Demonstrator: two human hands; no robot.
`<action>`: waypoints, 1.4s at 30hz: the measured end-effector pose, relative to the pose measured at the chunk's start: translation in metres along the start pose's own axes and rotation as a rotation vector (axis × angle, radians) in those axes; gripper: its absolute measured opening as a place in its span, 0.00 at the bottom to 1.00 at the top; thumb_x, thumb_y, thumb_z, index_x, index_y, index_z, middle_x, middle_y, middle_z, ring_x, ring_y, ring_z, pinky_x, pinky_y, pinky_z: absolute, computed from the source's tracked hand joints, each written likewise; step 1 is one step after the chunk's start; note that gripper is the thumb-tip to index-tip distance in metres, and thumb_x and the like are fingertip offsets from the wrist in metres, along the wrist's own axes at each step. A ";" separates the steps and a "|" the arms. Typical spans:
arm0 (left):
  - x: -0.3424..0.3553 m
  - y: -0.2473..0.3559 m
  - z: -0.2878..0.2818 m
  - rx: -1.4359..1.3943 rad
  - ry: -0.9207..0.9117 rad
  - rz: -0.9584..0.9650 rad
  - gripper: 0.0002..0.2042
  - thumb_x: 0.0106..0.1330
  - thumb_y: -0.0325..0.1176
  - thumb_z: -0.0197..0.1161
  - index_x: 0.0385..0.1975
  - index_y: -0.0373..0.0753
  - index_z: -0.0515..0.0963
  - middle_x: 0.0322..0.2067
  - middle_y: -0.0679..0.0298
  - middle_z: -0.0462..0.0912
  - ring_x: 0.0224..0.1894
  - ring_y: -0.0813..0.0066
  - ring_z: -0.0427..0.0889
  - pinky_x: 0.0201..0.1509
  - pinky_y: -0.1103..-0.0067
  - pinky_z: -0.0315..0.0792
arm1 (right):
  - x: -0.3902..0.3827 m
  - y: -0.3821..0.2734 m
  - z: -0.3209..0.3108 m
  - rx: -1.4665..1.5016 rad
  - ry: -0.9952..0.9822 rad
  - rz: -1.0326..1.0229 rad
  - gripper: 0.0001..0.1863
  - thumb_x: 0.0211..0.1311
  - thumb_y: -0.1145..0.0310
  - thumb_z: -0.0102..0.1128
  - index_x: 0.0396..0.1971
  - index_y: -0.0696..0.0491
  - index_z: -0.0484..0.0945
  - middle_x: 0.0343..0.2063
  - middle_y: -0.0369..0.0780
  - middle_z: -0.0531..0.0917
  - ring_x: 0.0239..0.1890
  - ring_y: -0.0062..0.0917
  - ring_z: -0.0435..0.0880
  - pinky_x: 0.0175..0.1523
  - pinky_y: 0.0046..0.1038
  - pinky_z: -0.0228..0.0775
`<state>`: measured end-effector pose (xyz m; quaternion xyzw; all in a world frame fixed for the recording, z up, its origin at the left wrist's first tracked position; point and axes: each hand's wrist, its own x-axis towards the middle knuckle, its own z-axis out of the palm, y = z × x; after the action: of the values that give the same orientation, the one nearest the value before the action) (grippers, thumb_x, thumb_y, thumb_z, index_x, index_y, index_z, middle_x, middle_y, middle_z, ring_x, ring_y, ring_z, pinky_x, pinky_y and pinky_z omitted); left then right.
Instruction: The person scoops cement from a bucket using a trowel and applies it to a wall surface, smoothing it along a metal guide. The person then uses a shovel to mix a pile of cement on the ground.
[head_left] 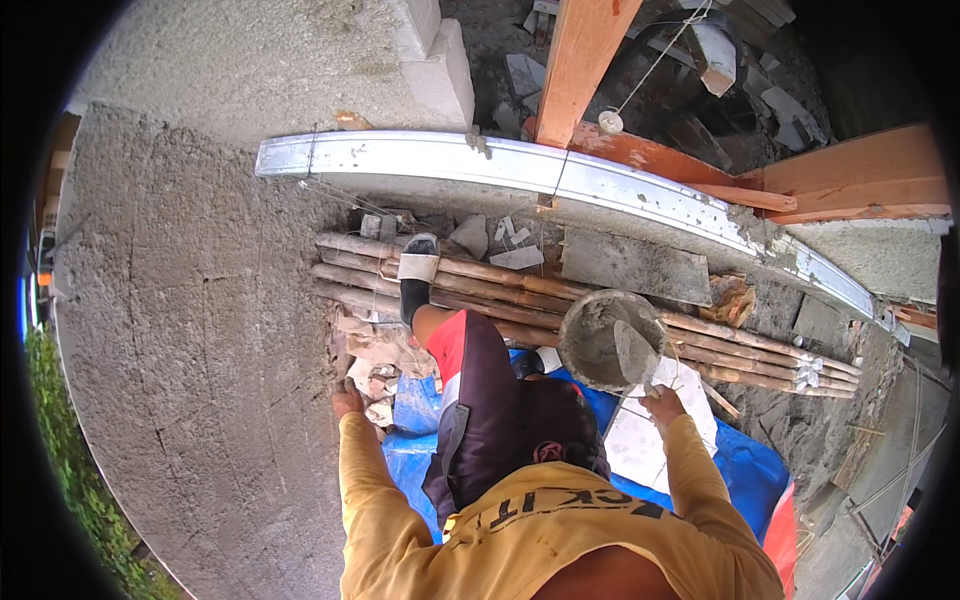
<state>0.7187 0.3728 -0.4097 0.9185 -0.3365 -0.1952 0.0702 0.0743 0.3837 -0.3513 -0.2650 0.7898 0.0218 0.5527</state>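
My right hand is closed round the handle of a trowel. The trowel's blade, grey with mortar, lies over the mouth of a round bucket. Wet grey mortar is inside the bucket, which stands by the bamboo poles. My left hand rests against the edge of the rough plastered wall, beside some broken rubble. Its fingers look stretched out and hold nothing that I can see, though they show only small.
Bundled bamboo poles cross in front, with my foot on them. Beyond runs a long white metal bar along a ledge. Orange timbers rise behind it. Blue tarpaulin and a white board lie below.
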 end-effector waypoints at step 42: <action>-0.064 -0.135 0.004 -0.026 -0.302 0.041 0.20 0.61 0.49 0.51 0.42 0.38 0.76 0.36 0.46 0.79 0.42 0.47 0.77 0.47 0.64 0.69 | 0.104 0.064 0.062 -0.405 0.627 -0.226 0.21 0.53 0.63 0.60 0.44 0.59 0.72 0.33 0.44 0.80 0.31 0.33 0.80 0.35 0.32 0.72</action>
<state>0.7526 0.5173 -0.4288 0.8708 -0.3592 -0.3338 0.0346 0.0737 0.4179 -0.4835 -0.4479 0.8659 0.0343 0.2199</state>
